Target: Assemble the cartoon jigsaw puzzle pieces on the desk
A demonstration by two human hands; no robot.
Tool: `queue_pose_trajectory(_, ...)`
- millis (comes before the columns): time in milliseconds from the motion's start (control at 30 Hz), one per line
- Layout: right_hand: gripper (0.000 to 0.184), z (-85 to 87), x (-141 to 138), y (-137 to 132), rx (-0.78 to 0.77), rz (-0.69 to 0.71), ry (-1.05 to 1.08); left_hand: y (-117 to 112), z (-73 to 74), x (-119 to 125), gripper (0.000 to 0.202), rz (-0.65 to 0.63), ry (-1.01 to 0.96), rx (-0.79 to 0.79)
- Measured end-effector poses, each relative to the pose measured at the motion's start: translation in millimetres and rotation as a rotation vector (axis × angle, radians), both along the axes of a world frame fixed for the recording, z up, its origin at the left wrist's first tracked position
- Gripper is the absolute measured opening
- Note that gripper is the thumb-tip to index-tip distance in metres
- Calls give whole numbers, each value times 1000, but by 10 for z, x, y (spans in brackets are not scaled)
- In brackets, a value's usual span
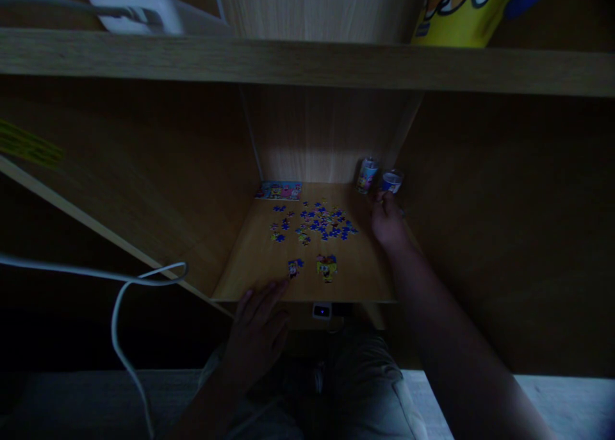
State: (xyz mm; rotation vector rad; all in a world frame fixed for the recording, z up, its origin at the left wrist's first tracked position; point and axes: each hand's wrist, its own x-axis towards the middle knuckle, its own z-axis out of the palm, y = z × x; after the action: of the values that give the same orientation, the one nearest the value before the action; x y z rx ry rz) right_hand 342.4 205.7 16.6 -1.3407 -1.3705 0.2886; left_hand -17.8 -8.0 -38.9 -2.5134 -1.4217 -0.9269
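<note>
Several loose jigsaw pieces [317, 222] lie scattered on a small lit wooden desk surface [250, 267]. Nearer me sit two small joined clusters, a blue one [295, 267] and a yellow one [327, 267]. My left hand [257, 331] rests at the desk's front edge with its fingers spread flat, holding nothing. My right hand [387, 222] reaches to the back right corner. Its fingertips touch a small white lid [391, 181] that lies beside a small printed can [367, 174]. The fingers are curled, and the dim light hides whether they grip anything.
A flat puzzle picture card [279, 190] lies at the back left of the desk. A wooden shelf [307, 62] runs overhead, carrying a white device [139, 11] and a yellow bag [461, 11]. A white cable [120, 299] loops at the left. Dark side panels close in both sides.
</note>
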Motion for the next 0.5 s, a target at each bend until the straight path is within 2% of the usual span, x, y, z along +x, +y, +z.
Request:
queue_pose_trajectory(200, 18, 47, -16, -32, 5, 4, -24, -9, 24, 7, 16, -2, 3, -9)
queue_pose_trajectory(500, 17, 19, -31, -1, 20, 9, -41, 4, 34, 21, 19, -3, -5, 16)
